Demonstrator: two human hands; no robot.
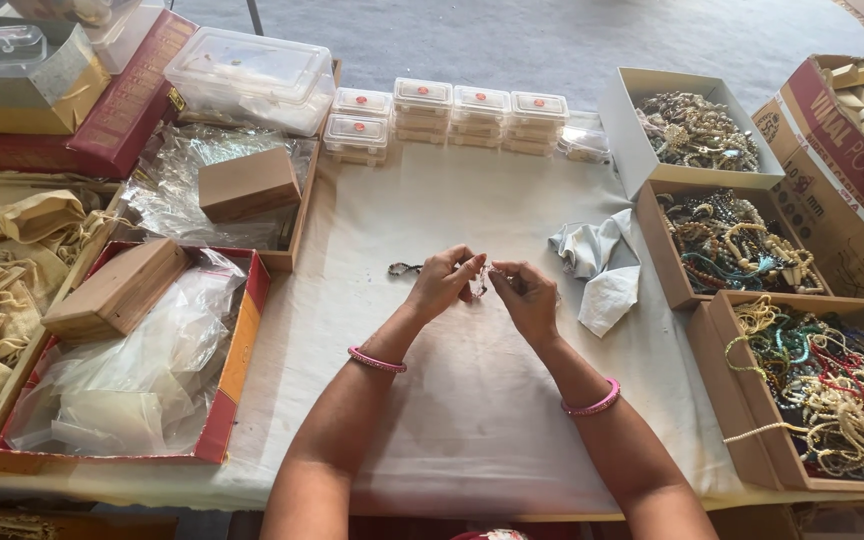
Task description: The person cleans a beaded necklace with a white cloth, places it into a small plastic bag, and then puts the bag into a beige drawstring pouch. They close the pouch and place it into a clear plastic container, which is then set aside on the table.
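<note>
A thin beaded bracelet (432,270), dark with pale glinting beads, hangs over the white cloth (472,420) at the centre of the table. The left hand (444,283) and right hand (526,295) both pinch it with fingertips closed, one dark end trailing out toward nine o'clock of the left hand. A crumpled grey rag (602,265) lies at three o'clock, open cardboard boxes of tangled bead necklaces (742,245) beyond it.
</note>
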